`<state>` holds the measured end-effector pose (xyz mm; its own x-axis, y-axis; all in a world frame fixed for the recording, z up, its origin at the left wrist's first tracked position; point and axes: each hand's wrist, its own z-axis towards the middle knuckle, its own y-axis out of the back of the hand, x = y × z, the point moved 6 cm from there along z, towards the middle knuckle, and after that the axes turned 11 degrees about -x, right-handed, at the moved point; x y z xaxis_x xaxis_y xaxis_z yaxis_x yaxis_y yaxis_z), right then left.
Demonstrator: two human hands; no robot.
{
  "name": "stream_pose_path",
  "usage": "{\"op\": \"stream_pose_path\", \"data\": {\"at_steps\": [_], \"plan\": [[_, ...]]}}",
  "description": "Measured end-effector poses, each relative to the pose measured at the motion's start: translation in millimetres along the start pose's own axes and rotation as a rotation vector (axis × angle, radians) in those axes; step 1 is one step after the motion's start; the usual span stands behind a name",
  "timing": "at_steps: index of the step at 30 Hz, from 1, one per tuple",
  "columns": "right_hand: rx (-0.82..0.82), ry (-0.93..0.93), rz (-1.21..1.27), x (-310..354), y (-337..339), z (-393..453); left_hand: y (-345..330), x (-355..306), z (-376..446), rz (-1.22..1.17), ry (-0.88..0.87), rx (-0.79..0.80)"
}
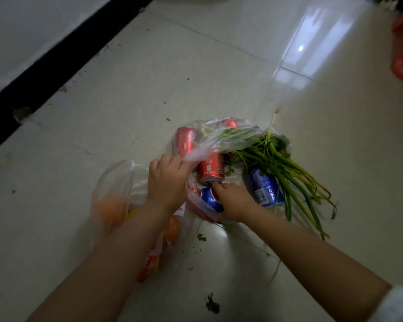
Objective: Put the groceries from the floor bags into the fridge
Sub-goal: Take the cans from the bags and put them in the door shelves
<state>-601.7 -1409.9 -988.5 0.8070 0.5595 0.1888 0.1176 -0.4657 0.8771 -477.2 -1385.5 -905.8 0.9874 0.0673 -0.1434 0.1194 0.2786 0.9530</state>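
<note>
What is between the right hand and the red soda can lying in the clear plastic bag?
Nothing visible. The left hand holds the clear plastic bag's flap lifted off the red soda can, and the right hand already reaches its bottom rim.

Two bare forearms are showing from the head camera.
The left hand [166, 182] and its forearm are wearing nothing, no sleeve, watch or ring showing. The right hand [234, 201] is likewise bare, while a pale grey-white sleeve cuff [398, 305] is showing near the elbow at the frame's lower right corner.
</note>
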Motion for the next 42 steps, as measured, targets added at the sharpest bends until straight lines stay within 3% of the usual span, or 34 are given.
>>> {"op": "stream_pose_path", "data": {"at_steps": [6, 12, 15, 19, 22, 24, 26, 29, 31, 34, 37, 42], "plan": [[-0.029, -0.025, -0.077, 5, -7, -9, -3, -4, -8, 0.034, -0.043, 0.05], [-0.147, -0.117, 0.064, -8, -3, -15, 0, -2, -10, 0.146, 0.021, 0.151], [-0.239, -0.253, 0.28, -28, 3, -29, -3, 0, -13, 0.21, 0.077, 0.175], [-0.444, -0.295, 0.639, -47, 11, -51, -1, -18, -6, 0.175, -0.034, 0.005], [-0.501, -0.293, 0.652, -49, 14, -64, 1, -38, 3, 0.037, -0.204, -0.155], [-0.51, -0.272, 0.599, -47, 16, -66, -7, -53, 1, -0.079, -0.37, -0.108], [-0.506, -0.299, 0.586, -48, 18, -66, -23, -57, -3, -0.106, -0.433, 0.056], [-0.461, -0.417, 0.577, -57, 19, -67, -41, -49, -7, -0.112, -0.197, 0.31], [-0.449, -0.446, 0.551, -62, 22, -67, -50, -44, -4, -0.077, -0.003, 0.371], [-0.45, -0.465, 0.564, -65, 22, -68, -61, -46, 7, -0.148, 0.27, 0.41], [-0.426, -0.39, 0.536, -60, 20, -73, -74, -52, 12, -0.209, 0.434, 0.464], [-0.345, -0.289, 0.419, -65, 14, -83, -90, -49, 19, -0.307, 0.74, 0.386]]}}
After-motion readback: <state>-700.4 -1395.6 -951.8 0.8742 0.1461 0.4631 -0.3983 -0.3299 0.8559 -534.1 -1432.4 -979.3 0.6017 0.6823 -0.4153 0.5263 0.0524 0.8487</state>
